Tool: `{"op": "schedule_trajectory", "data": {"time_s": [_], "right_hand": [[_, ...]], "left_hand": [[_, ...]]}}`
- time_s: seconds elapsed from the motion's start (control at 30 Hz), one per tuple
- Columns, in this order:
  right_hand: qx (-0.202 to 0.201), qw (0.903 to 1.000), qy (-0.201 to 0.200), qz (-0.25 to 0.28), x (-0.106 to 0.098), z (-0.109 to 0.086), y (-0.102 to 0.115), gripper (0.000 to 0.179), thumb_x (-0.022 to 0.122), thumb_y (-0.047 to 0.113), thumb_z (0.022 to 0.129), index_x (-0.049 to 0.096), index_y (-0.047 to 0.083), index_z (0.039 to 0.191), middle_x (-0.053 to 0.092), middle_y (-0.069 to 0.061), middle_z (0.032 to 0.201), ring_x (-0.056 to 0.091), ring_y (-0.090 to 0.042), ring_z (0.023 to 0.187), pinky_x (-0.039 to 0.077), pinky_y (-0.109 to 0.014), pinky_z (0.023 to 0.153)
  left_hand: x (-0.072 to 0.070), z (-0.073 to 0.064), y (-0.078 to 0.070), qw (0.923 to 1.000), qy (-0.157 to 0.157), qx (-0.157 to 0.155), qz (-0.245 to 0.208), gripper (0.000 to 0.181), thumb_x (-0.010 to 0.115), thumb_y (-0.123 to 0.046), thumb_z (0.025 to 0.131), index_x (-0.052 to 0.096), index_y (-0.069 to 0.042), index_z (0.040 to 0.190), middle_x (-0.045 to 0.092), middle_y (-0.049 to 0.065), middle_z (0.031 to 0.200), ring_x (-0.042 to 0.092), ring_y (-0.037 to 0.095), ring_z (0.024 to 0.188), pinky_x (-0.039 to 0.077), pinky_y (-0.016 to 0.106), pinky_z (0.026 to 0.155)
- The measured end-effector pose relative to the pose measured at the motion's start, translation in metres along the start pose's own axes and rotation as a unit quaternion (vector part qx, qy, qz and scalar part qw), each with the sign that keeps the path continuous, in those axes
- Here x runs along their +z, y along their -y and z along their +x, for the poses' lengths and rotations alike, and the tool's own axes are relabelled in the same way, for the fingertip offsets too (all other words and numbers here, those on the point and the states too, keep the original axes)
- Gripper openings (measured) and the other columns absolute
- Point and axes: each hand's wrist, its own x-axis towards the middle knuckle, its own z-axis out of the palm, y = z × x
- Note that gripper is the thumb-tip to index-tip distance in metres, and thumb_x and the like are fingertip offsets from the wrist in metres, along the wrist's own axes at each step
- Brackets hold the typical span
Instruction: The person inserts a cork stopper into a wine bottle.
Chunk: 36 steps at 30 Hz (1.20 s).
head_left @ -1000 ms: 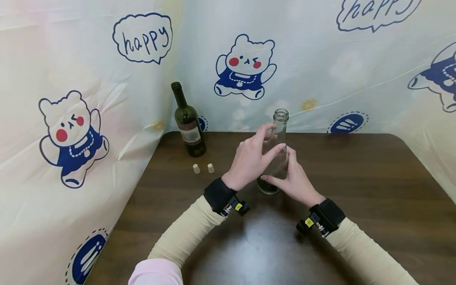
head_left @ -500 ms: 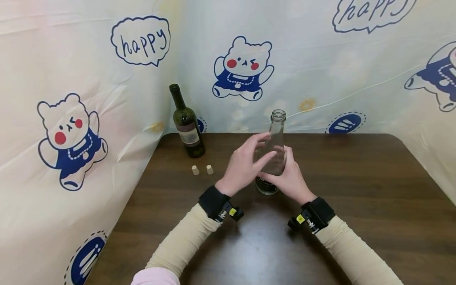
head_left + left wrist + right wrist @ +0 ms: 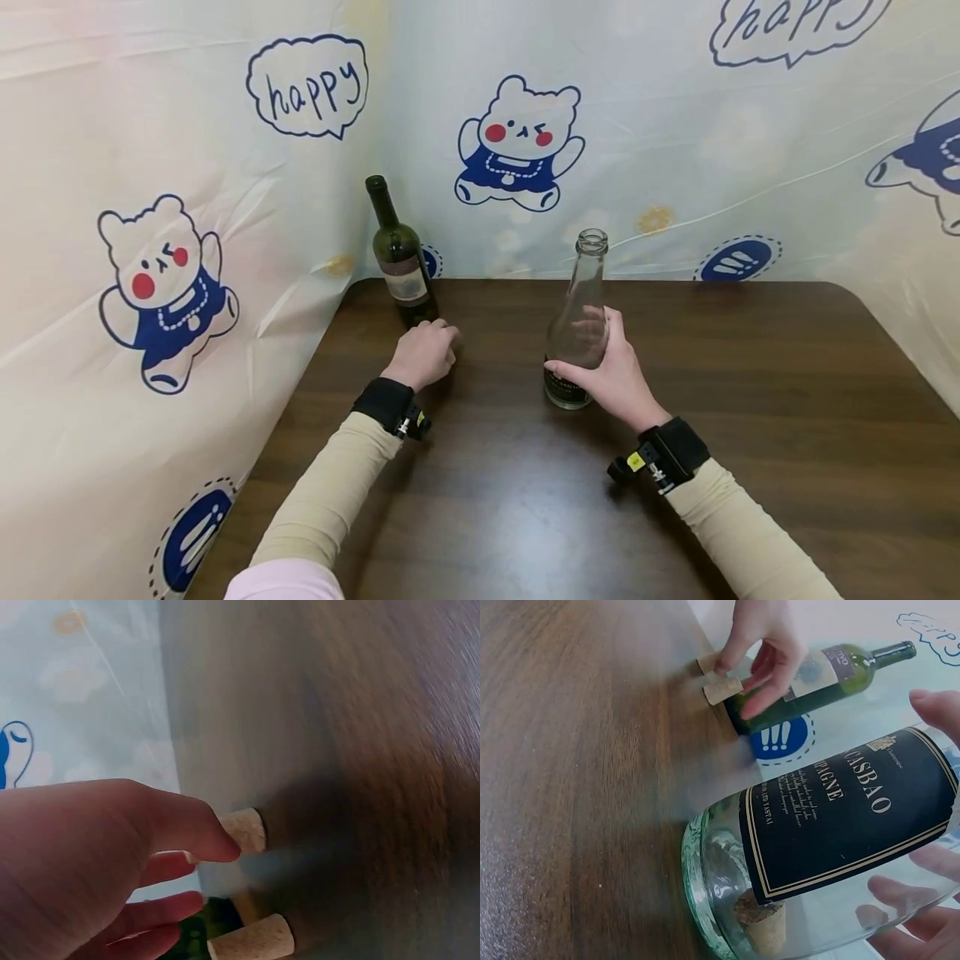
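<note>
My right hand (image 3: 622, 383) grips the lower body of a clear glass bottle (image 3: 583, 296), which stands upright on the table with its mouth uncovered. Its black label shows in the right wrist view, and a cork (image 3: 768, 930) shows through the glass at the base. At the left, my left hand (image 3: 422, 352) reaches down over two small corks, hiding both from the head view. In the left wrist view the thumb overlaps one cork (image 3: 247, 829), with the forefinger by its narrow end and the fingers apart. The second cork (image 3: 255, 941) stands just beside it.
Behind my left hand stands a dark green wine bottle (image 3: 397, 250) with a pale label, near the table's back left corner. The brown wooden table (image 3: 750, 400) ends against a printed cloth backdrop (image 3: 660, 125).
My left hand has left the clear bottle's side and moved left to the two corks. The right hand keeps its grip on the clear bottle, which stays in place.
</note>
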Motion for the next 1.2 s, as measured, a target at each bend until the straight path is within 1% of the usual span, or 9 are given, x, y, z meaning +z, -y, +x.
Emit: {"op": "schedule_trajectory", "data": {"time_s": [0.13, 0.27, 0.43, 0.67, 0.77, 0.83, 0.93, 1.07, 1.2], "right_hand": [[0.002, 1.0000, 0.003, 0.004, 0.002, 0.000, 0.000, 0.099, 0.086, 0.049, 0.075, 0.031, 0.018, 0.151, 0.061, -0.008, 0.136, 0.057, -0.025, 0.127, 0.050, -0.053, 0.100], [0.002, 1.0000, 0.004, 0.006, 0.003, 0.001, 0.001, 0.098, 0.086, 0.049, 0.075, 0.031, 0.019, 0.151, 0.062, -0.007, 0.135, 0.057, -0.024, 0.127, 0.050, -0.052, 0.099], [0.003, 0.9999, 0.005, 0.010, 0.002, 0.002, 0.001, 0.098, 0.086, 0.048, 0.074, 0.032, 0.019, 0.150, 0.062, -0.007, 0.136, 0.057, -0.023, 0.127, 0.049, -0.052, 0.101], [0.005, 0.9999, 0.004, 0.015, 0.000, 0.003, 0.002, 0.098, 0.086, 0.047, 0.075, 0.032, 0.016, 0.150, 0.062, -0.009, 0.137, 0.057, -0.025, 0.127, 0.050, -0.053, 0.100], [0.003, 0.9999, 0.001, 0.014, 0.000, 0.002, 0.002, 0.098, 0.086, 0.046, 0.075, 0.032, 0.015, 0.150, 0.062, -0.009, 0.138, 0.057, -0.026, 0.127, 0.050, -0.053, 0.099], [0.001, 0.9999, 0.000, 0.012, 0.000, 0.002, 0.001, 0.098, 0.087, 0.046, 0.075, 0.032, 0.014, 0.150, 0.062, -0.009, 0.138, 0.057, -0.026, 0.127, 0.050, -0.053, 0.099], [-0.002, 0.9999, 0.001, 0.012, 0.000, 0.001, 0.001, 0.097, 0.086, 0.045, 0.076, 0.032, 0.013, 0.150, 0.062, -0.010, 0.138, 0.057, -0.027, 0.127, 0.050, -0.054, 0.099], [-0.003, 0.9999, 0.003, 0.015, 0.000, 0.001, 0.002, 0.097, 0.086, 0.045, 0.076, 0.032, 0.013, 0.149, 0.061, -0.011, 0.139, 0.057, -0.027, 0.128, 0.050, -0.054, 0.100], [0.000, 0.9998, 0.004, 0.022, 0.000, 0.002, 0.001, 0.096, 0.086, 0.045, 0.076, 0.032, 0.015, 0.149, 0.061, -0.010, 0.138, 0.057, -0.025, 0.128, 0.050, -0.054, 0.100]], "left_hand": [[0.007, 0.001, 0.006, 0.9999, 0.010, -0.006, -0.003, 0.024, 0.065, -0.006, 0.089, 0.080, -0.009, 0.108, 0.076, 0.013, 0.107, 0.069, 0.033, 0.095, 0.061, 0.050, 0.078], [0.011, 0.003, 0.009, 0.9999, 0.004, -0.007, -0.007, 0.019, 0.069, -0.007, 0.088, 0.082, -0.010, 0.101, 0.079, 0.009, 0.101, 0.072, 0.029, 0.090, 0.062, 0.049, 0.074], [0.009, 0.005, 0.007, 0.9987, -0.044, 0.004, -0.024, 0.009, 0.069, -0.012, 0.092, 0.076, -0.009, 0.096, 0.077, 0.009, 0.090, 0.071, 0.028, 0.082, 0.061, 0.047, 0.072], [-0.032, 0.018, -0.034, 0.9826, -0.152, 0.042, -0.098, 0.036, 0.055, -0.025, 0.105, 0.065, -0.008, 0.135, 0.071, 0.011, 0.116, 0.066, 0.030, 0.103, 0.055, 0.046, 0.088], [-0.050, 0.023, -0.054, 0.9722, -0.180, 0.060, -0.137, 0.035, 0.053, -0.026, 0.106, 0.067, -0.009, 0.133, 0.070, 0.009, 0.119, 0.063, 0.027, 0.108, 0.053, 0.043, 0.093], [-0.059, 0.026, -0.065, 0.9607, -0.202, 0.072, -0.176, 0.032, 0.055, -0.026, 0.105, 0.069, -0.009, 0.128, 0.071, 0.008, 0.117, 0.063, 0.025, 0.107, 0.053, 0.042, 0.092], [-0.074, 0.029, -0.079, 0.9339, -0.251, 0.091, -0.237, 0.024, 0.062, -0.022, 0.101, 0.069, -0.009, 0.120, 0.073, 0.006, 0.111, 0.065, 0.019, 0.101, 0.056, 0.036, 0.087], [-0.101, 0.031, -0.100, 0.8860, -0.315, 0.119, -0.319, 0.025, 0.067, -0.019, 0.098, 0.068, -0.006, 0.119, 0.075, 0.007, 0.111, 0.071, 0.014, 0.097, 0.059, 0.030, 0.086], [-0.133, 0.028, -0.127, 0.8381, -0.351, 0.170, -0.382, 0.034, 0.067, -0.018, 0.098, 0.068, -0.003, 0.129, 0.076, 0.010, 0.119, 0.072, 0.015, 0.102, 0.057, 0.027, 0.093]]}}
